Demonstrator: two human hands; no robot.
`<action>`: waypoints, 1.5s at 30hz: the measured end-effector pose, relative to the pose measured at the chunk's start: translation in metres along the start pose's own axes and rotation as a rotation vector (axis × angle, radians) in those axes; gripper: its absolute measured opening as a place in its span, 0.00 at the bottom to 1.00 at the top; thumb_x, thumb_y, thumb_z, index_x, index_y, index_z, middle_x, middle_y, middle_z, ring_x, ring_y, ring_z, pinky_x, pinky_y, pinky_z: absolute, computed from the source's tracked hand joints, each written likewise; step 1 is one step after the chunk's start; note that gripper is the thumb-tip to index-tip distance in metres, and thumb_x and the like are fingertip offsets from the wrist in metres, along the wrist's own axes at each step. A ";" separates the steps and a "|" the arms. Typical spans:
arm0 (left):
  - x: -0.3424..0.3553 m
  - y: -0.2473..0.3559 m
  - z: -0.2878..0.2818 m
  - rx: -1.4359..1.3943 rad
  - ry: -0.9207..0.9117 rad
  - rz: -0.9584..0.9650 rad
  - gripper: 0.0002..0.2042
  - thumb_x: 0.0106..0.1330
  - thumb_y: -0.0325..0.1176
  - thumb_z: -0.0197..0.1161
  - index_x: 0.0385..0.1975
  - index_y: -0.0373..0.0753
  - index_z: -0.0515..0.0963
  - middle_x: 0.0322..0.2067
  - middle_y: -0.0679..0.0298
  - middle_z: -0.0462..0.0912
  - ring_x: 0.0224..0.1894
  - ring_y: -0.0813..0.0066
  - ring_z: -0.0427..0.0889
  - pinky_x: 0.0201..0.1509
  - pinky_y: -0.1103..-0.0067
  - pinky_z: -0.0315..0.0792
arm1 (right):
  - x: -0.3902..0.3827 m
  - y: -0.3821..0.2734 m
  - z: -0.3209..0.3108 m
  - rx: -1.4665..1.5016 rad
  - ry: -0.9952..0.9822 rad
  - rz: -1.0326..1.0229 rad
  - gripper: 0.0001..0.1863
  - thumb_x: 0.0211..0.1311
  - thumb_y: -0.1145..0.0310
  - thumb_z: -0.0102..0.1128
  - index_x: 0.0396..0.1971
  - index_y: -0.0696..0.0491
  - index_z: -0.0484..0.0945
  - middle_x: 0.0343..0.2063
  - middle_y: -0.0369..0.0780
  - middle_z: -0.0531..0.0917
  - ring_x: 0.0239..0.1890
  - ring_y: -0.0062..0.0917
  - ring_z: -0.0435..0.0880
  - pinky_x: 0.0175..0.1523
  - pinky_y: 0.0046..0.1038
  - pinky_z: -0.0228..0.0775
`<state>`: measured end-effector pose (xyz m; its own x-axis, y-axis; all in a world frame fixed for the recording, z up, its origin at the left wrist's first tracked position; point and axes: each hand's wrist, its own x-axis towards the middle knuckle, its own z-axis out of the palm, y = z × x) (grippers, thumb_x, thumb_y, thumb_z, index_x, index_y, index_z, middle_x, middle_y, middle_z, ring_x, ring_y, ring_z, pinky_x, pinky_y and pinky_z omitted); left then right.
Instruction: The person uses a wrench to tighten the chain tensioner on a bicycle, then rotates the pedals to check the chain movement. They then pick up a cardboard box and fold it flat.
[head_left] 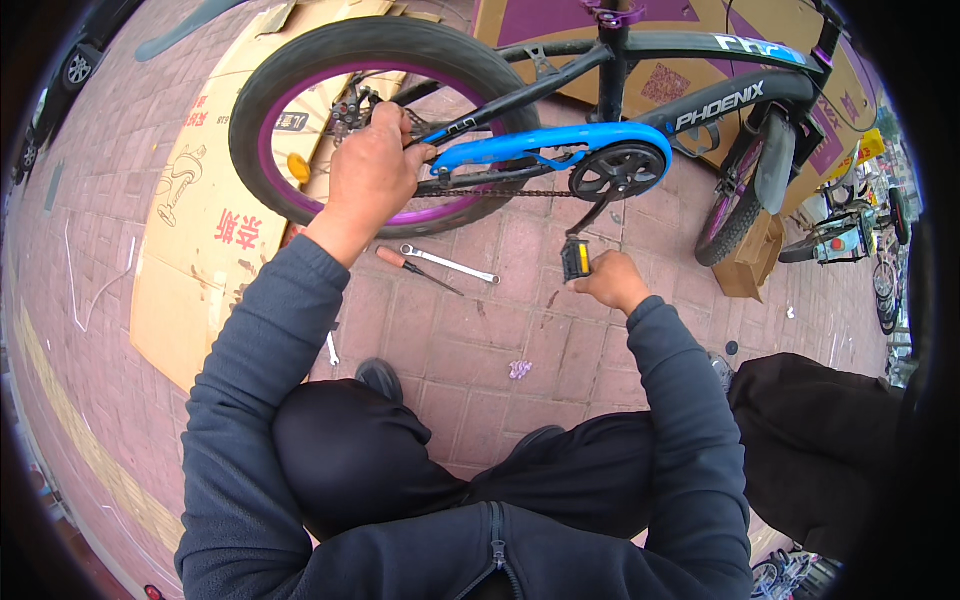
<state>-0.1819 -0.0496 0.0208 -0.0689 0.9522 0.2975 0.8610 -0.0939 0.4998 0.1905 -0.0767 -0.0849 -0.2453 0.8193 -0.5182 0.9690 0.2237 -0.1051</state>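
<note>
A black bicycle point(690, 112) with purple rims stands side-on before me. My left hand point(368, 178) is at the hub of its rear wheel point(250, 135), fingers curled and thumb by the back end of the blue chain guard point(525, 146). Whatever those fingers grip is hidden behind the hand. Lower down, my right hand point(612, 282) is closed on the black pedal point(576, 259) with its yellow reflector. From the pedal, the crank arm point(592, 216) rises to the black chainring point(622, 176). The chain point(515, 193) runs below the guard.
On the brick paving lie an orange-handled screwdriver point(420, 269) and a wrench point(450, 264); another wrench point(333, 348) is near my left foot. Flattened cardboard point(170, 290) lies left. A large carton point(660, 65) stands behind. At right is another person's dark-clothed leg point(815, 430).
</note>
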 end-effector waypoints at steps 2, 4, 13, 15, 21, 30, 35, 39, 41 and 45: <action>-0.001 -0.001 0.001 -0.030 0.041 0.033 0.18 0.58 0.34 0.76 0.40 0.37 0.73 0.27 0.52 0.85 0.32 0.50 0.87 0.36 0.63 0.78 | -0.004 -0.045 -0.012 0.127 0.094 -0.122 0.33 0.49 0.39 0.69 0.23 0.62 0.86 0.26 0.54 0.85 0.35 0.51 0.84 0.45 0.45 0.76; -0.001 -0.002 0.001 -0.053 0.059 0.050 0.18 0.58 0.36 0.76 0.40 0.38 0.73 0.25 0.52 0.84 0.31 0.48 0.86 0.35 0.61 0.78 | -0.015 -0.081 -0.036 0.389 0.128 -0.125 0.30 0.50 0.44 0.73 0.22 0.62 0.85 0.21 0.51 0.83 0.27 0.42 0.83 0.39 0.39 0.75; 0.001 -0.001 -0.001 -0.063 0.033 0.036 0.18 0.58 0.36 0.75 0.40 0.38 0.73 0.27 0.55 0.85 0.31 0.49 0.87 0.35 0.60 0.78 | -0.080 -0.026 -0.173 1.277 0.603 -0.118 0.13 0.69 0.58 0.62 0.36 0.54 0.83 0.28 0.34 0.86 0.26 0.14 0.82 0.34 0.16 0.73; 0.001 0.000 -0.001 -0.070 0.039 0.039 0.18 0.58 0.36 0.75 0.40 0.38 0.73 0.28 0.55 0.85 0.32 0.49 0.87 0.36 0.60 0.78 | -0.094 0.019 -0.183 1.279 0.719 -0.068 0.12 0.71 0.58 0.62 0.35 0.52 0.83 0.28 0.32 0.87 0.26 0.12 0.82 0.33 0.15 0.73; 0.000 0.004 -0.004 -0.029 -0.004 -0.008 0.17 0.58 0.31 0.75 0.40 0.35 0.72 0.29 0.53 0.86 0.33 0.54 0.88 0.37 0.68 0.79 | -0.094 0.131 -0.138 0.968 0.465 0.494 0.13 0.67 0.55 0.65 0.36 0.50 0.82 0.30 0.32 0.85 0.28 0.15 0.82 0.30 0.18 0.71; -0.003 0.001 -0.002 0.004 -0.022 -0.028 0.17 0.58 0.31 0.75 0.39 0.35 0.73 0.28 0.54 0.86 0.32 0.54 0.88 0.36 0.68 0.79 | -0.019 0.047 0.001 0.330 -0.259 0.070 0.33 0.67 0.40 0.56 0.28 0.60 0.85 0.25 0.47 0.85 0.31 0.38 0.85 0.41 0.38 0.76; -0.006 -0.006 0.001 -0.083 -0.011 0.043 0.19 0.57 0.35 0.76 0.40 0.38 0.72 0.27 0.54 0.85 0.31 0.48 0.86 0.34 0.61 0.78 | -0.013 -0.050 0.018 0.092 -0.483 -0.445 0.30 0.63 0.42 0.63 0.38 0.58 0.88 0.38 0.53 0.86 0.45 0.50 0.84 0.52 0.44 0.74; -0.009 -0.008 0.001 -0.070 -0.052 0.023 0.18 0.57 0.36 0.76 0.39 0.39 0.72 0.27 0.54 0.85 0.31 0.49 0.86 0.34 0.61 0.78 | -0.024 -0.089 0.024 0.061 -0.513 -0.514 0.29 0.61 0.43 0.65 0.38 0.59 0.88 0.38 0.54 0.86 0.46 0.50 0.84 0.53 0.44 0.74; -0.009 -0.008 0.000 -0.076 -0.074 0.005 0.18 0.57 0.36 0.75 0.39 0.39 0.72 0.27 0.54 0.85 0.31 0.49 0.86 0.35 0.61 0.78 | -0.026 -0.094 0.023 0.054 -0.494 -0.491 0.29 0.62 0.44 0.65 0.37 0.60 0.87 0.39 0.54 0.86 0.46 0.51 0.84 0.53 0.45 0.74; -0.010 -0.006 -0.004 -0.117 -0.091 -0.002 0.18 0.57 0.36 0.75 0.39 0.39 0.73 0.28 0.54 0.85 0.32 0.49 0.87 0.36 0.61 0.78 | -0.022 -0.090 0.016 -0.023 -0.505 -0.416 0.28 0.63 0.45 0.65 0.41 0.61 0.86 0.41 0.54 0.86 0.48 0.50 0.84 0.54 0.44 0.74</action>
<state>-0.1878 -0.0596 0.0180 -0.0199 0.9743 0.2245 0.7957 -0.1205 0.5935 0.1093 -0.1230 -0.0781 -0.5496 0.3144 -0.7740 0.7941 0.4843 -0.3672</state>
